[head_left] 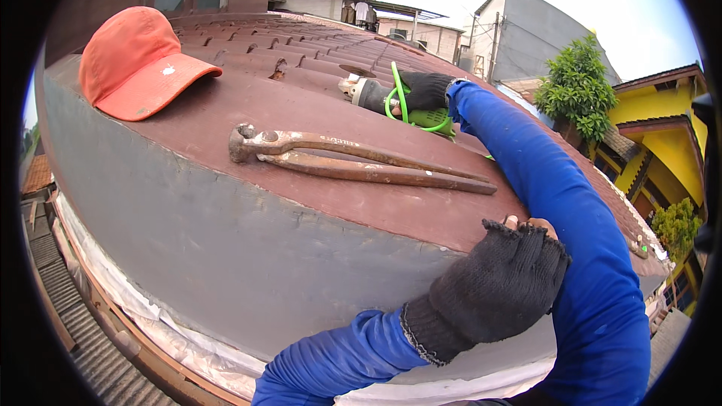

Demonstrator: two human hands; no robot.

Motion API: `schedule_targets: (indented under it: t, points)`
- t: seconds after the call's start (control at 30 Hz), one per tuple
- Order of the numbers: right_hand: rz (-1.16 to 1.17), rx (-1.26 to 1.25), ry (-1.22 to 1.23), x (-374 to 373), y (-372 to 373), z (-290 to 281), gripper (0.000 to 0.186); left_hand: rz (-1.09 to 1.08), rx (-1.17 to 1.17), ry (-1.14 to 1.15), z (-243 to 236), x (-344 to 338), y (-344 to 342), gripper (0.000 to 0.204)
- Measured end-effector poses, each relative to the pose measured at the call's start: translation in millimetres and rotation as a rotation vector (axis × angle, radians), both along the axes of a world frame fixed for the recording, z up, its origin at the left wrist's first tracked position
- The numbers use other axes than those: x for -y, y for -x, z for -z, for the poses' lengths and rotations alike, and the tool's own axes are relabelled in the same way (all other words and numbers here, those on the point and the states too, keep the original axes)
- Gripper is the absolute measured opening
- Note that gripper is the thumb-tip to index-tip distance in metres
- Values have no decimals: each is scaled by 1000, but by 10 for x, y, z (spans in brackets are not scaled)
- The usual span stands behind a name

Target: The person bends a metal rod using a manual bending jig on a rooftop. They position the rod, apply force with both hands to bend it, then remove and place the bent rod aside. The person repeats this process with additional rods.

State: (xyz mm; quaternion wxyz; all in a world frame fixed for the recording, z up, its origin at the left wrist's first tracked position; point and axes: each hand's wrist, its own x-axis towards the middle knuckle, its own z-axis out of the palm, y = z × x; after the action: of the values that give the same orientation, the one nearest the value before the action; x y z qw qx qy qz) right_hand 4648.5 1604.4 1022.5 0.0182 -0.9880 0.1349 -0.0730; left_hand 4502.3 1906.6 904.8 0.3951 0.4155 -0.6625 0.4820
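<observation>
The person's right hand wears a black glove and a long blue sleeve. It reaches far across the flat reddish-brown ledge and is closed around an angle grinder. The grinder has a grey head and a green body, and a bright green cord loops over it. It lies near the far edge of the ledge, just where the brown roof tiles begin. A round disc sits at its far end.

The left hand wears a black glove with cut-off fingers. It rests on the near edge of the ledge, toward the right. The bare fingertips curl over that edge, and the hand holds no tool.

In the middle of the ledge lies a pair of long rusty pincers. The head points left and the two handles run right, close together. The pincers are well apart from both hands.

An orange-red cap sits at the far left corner of the ledge. It has a small white mark on its brim.

The front of the ledge is a grey wall. White plastic sheeting runs along its bottom. Far off on the right stand a yellow house and a green tree.
</observation>
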Motion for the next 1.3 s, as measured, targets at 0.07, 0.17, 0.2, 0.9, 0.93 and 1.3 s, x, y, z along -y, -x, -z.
schedule_targets:
  t: [0.07, 0.17, 0.2, 0.9, 0.93, 1.3]
  points:
    - [32, -9, -9, -2, 54, -18, 87, -12, -6, 2, 1, 6, 13, 22]
    - [117, -124, -37, 3, 112, -84, 88, -15, -1, 12, 11, 7, 4, 22]
    - [127, -157, -52, 10, 140, -103, 88, -14, -5, 15, 18, 6, 2, 22]
    - [322, 186, -7, 674, 3242, -671, 85, -264, -48, -43, -100, -42, 131, 30]
    - [326, 125, -80, 786, 3585, -629, 86, -301, -31, -22, -105, -17, 140, 30]
    - [472, -219, -337, 1495, 5884, 871, 85, -536, -63, -86, 6, -90, 83, 38]
